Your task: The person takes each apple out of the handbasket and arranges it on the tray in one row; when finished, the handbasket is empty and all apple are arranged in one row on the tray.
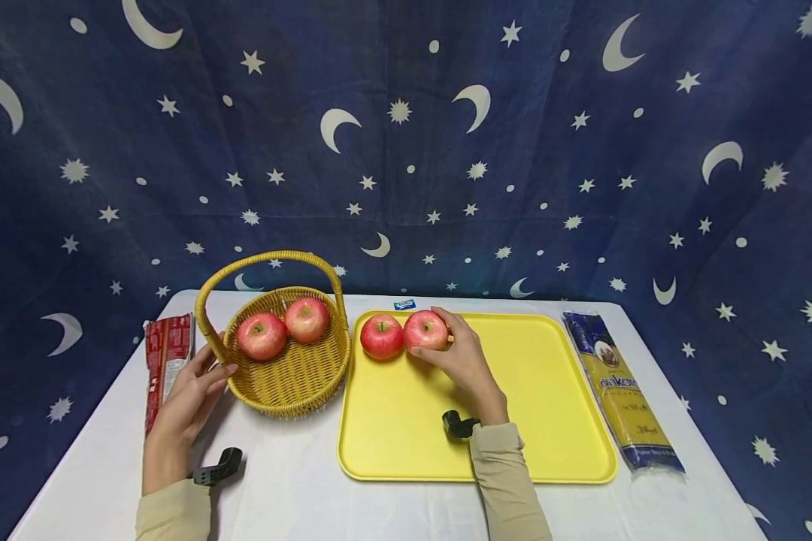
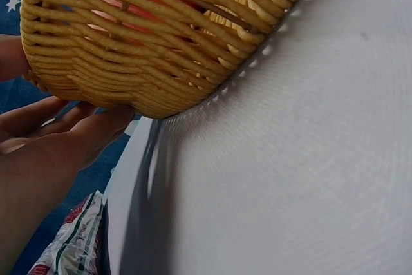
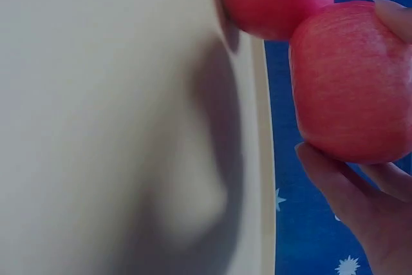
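My left hand holds the left side of a yellow wicker basket, thumb at the rim and fingers against the outer wall. Inside the basket lie two red apples, a left one and a right one. Over the back left of a yellow tray, my right hand grips another apple between thumb and fingers. The right wrist view shows this held apple raised off the tray, with its shadow below. Right beside it sits one more apple in the tray's corner.
A red packet lies left of the basket. Along the tray's right side is a blue and yellow pasta bag. A small blue label lies behind the tray on the white tablecloth. A star-patterned curtain hangs behind.
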A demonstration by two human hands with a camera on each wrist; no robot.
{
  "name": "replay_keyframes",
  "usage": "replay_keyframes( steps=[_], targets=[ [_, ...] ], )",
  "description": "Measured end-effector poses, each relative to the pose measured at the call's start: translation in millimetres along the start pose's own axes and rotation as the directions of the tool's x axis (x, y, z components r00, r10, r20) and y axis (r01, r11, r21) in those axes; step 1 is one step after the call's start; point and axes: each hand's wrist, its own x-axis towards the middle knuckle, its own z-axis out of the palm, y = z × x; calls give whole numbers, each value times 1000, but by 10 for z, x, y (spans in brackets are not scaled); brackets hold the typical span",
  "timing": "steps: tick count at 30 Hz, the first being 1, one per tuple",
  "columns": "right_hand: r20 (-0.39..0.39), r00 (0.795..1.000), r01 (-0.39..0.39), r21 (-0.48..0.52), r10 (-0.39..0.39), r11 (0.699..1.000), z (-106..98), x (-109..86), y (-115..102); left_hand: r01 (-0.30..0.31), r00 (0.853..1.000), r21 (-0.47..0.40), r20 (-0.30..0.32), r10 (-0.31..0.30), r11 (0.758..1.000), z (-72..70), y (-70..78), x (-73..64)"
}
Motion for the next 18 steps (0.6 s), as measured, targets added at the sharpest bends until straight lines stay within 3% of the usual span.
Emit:
replay_keyframes(
  steps=[18],
  targets=[
    [11,998,-62,-112,64,992,29,27,162,-7,1000,2,-2,7,1000,-5,-5,4]
  ],
)
